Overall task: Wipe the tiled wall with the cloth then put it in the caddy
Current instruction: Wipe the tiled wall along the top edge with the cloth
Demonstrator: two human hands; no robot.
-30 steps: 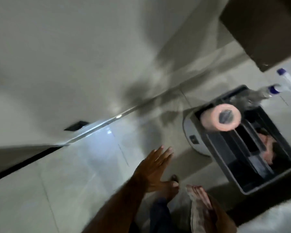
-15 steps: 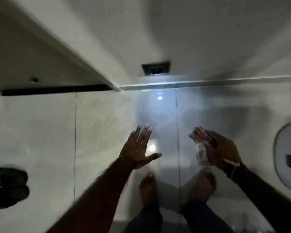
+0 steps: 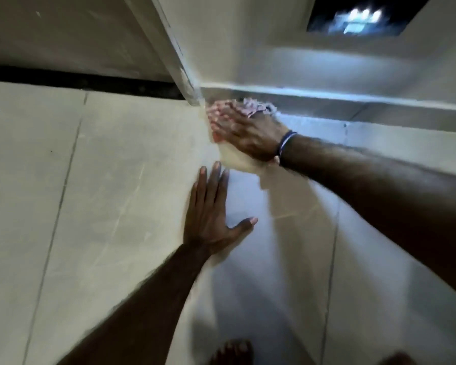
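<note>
No brand, label or writing can be read anywhere in the view. The surface is a tiled wall (image 3: 121, 180) of large pale glossy tiles with thin grout lines, blurred by motion. A raised pale corner edge (image 3: 174, 54) runs down to meet a horizontal ledge (image 3: 327, 98), and a dark band (image 3: 63, 81) crosses at the left. At top right a dark recess (image 3: 363, 17) shows blurred bright lights.

The right hand (image 3: 245, 133) presses the cloth (image 3: 250, 108), pinkish and patterned, flat against the wall just below the ledge and beside the corner edge; its grip is fingers spread over the cloth, and a wristband (image 3: 284, 146) circles the wrist. The left hand (image 3: 211, 214) lies flat on the tile below it, fingers extended, thumb apart, holding nothing.

Bare toes (image 3: 232, 351) show at the bottom edge. Bare tile lies open left of both hands.
</note>
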